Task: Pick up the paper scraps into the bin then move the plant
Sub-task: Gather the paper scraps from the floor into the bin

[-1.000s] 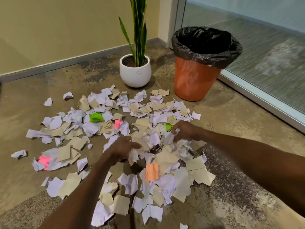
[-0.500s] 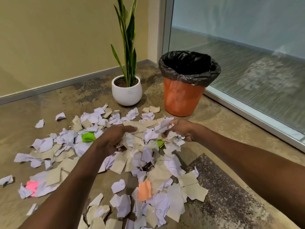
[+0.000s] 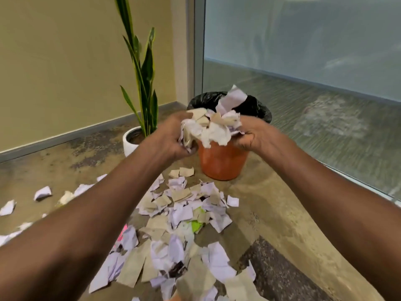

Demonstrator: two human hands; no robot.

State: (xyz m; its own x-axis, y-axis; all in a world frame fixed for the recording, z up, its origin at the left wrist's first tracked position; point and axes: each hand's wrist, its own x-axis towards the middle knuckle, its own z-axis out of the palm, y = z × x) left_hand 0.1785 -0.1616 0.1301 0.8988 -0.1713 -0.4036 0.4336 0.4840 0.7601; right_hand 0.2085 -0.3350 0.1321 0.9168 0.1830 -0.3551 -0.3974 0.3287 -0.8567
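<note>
A bunch of white and tan paper scraps (image 3: 213, 124) is held in the air between both hands, just in front of the bin's rim. My left hand (image 3: 173, 137) grips the bunch from the left and my right hand (image 3: 252, 135) grips it from the right. The bin (image 3: 221, 159) is an orange pot lined with a black bag, partly hidden behind the bunch. Many more scraps (image 3: 180, 235) lie scattered on the floor below my arms. The plant (image 3: 141, 79), tall green leaves in a white pot, stands left of the bin.
A beige wall with a grey skirting board (image 3: 65, 135) runs behind the plant. A frosted glass panel (image 3: 303, 51) in a metal frame stands right of the bin. The floor is worn carpet (image 3: 282, 213).
Both hands have lifted the gathered bunch of scraps from the floor pile up to the bin's rim. The view has tilted upward and closer to the bin.
</note>
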